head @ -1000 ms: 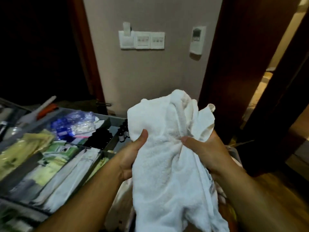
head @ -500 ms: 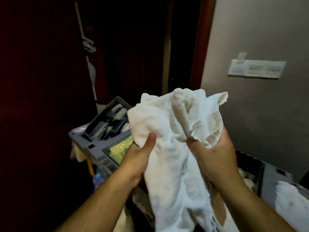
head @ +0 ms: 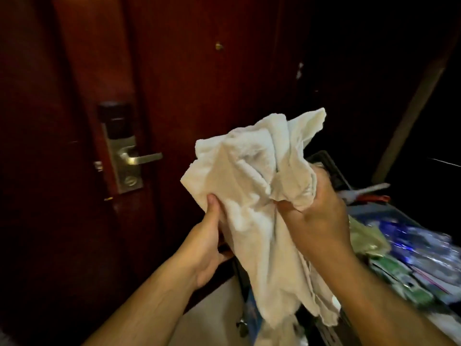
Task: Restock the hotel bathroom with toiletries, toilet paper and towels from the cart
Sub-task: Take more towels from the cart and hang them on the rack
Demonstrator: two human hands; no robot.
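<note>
Both hands grip a crumpled white towel (head: 252, 203), left hand (head: 212, 243) low, right hand (head: 316, 216) high, beside the cart (head: 409, 245). Bathroom not in sight; restocking looks barely begun.

There is only the one view, taken from the person's head, wide-angled, looking forward and tipped down along both forearms. It sits close in: the left hand (head: 207, 245) and right hand (head: 316, 216), both gripping a white towel (head: 249, 196), fill the middle. Straight ahead it faces a dark wooden door (head: 174, 96), near, with its lever handle (head: 139, 158) left of centre. The cart (head: 399, 245) is caught only at the lower right edge, blurred.
</note>
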